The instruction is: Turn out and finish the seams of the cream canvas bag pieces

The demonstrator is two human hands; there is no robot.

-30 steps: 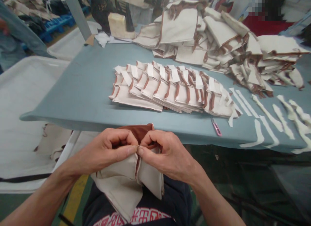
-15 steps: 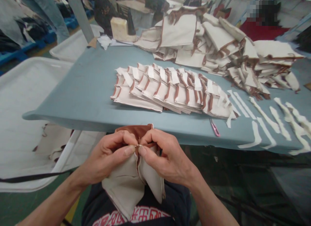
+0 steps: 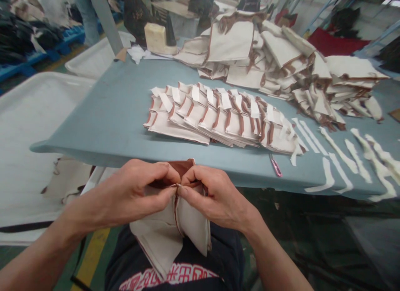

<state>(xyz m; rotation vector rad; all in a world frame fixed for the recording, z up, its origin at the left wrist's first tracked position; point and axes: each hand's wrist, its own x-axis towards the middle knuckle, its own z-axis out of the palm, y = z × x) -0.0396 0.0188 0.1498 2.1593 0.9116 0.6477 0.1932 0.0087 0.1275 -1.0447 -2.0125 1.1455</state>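
Observation:
A sewn fabric piece (image 3: 162, 245), cream outside with brown lining, hangs over my lap just in front of the table edge. My left hand (image 3: 150, 191) pinches its upper edge at a seam between thumb and curled fingers. Right beside it, my right hand (image 3: 209, 195) grips the same edge, the two thumb tips nearly meeting at the seam. Brown lining shows behind the fingers. On the table past my hands lies an overlapping row of similar cream and brown pieces (image 3: 203, 116), with white strips laid across their tops.
A pink cutter (image 3: 276, 166) lies near the front edge of the blue-grey table (image 3: 93, 116). Loose white strips (image 3: 328, 174) are spread at the right. A large heap of cream pieces (image 3: 231, 41) fills the back. White bins (image 3: 28, 116) stand left, one holding more pieces.
My left hand and forearm have turned and risen slightly, the wrist swinging outward and up. My right hand keeps its pinch on the seam. The view has shifted a little.

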